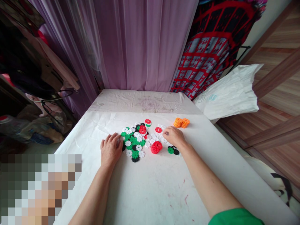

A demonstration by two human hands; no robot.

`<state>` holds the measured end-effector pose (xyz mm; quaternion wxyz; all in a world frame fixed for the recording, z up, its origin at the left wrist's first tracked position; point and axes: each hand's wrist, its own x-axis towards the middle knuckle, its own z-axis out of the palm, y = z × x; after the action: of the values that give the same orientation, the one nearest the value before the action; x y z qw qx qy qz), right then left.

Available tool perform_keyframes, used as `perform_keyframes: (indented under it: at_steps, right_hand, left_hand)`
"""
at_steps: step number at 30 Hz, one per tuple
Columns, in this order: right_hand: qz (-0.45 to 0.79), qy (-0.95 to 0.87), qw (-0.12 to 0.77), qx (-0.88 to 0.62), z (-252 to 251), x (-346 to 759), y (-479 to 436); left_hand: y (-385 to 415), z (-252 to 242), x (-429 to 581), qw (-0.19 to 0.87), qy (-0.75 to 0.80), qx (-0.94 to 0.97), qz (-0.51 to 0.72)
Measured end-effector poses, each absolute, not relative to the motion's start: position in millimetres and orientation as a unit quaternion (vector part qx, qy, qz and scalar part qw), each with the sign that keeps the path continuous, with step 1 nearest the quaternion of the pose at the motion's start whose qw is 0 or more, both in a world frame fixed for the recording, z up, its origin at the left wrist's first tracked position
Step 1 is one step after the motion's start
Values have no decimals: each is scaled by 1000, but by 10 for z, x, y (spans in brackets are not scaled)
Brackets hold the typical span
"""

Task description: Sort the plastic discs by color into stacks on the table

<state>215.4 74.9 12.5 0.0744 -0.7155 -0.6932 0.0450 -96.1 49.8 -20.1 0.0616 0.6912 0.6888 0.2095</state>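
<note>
Purple curtains (140,47) hang behind the white-covered table (152,193) (wood panelling (276,103) on the right).

The bare left forearm (95,197) and right forearm (206,181) reach forward, angling in toward each other. The left hand (111,150) lies palm down, its fingers (114,137) extended and loosely spread. The right hand (173,136) is knuckles up, its fingers (166,132) curled and bunched at the tips; whether they grip anything cannot be told.
</note>
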Motion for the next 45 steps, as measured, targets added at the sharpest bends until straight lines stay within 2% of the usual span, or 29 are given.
perform_keyframes:
  at_steps: [13, 15, 20, 22, 33, 41, 45]
  right_hand:
    - [47, -670, 21, -741, 193, 1825, 1005]
    - [66, -663, 58, -744, 223, 1855, 955]
    - [200, -651, 221, -698, 332, 1983, 566]
    - [223, -670, 241, -666, 388, 2008, 370]
    - [142, -743, 149, -637, 538, 1819, 81]
    - [118, -733, 168, -648, 553, 1863, 254]
    - [128, -736, 145, -649, 541, 1738, 569]
  left_hand:
    - [499, -214, -972, 58, 685, 692, 221]
    - [501, -213, -970, 58, 685, 692, 222]
    - [506, -222, -969, 54, 682, 693, 228]
    - [505, -222, -968, 54, 682, 693, 229]
    - [507, -214, -969, 55, 684, 692, 224]
    - [499, -198, -963, 55, 681, 695, 225]
    - [499, -198, -964, 54, 678, 697, 226]
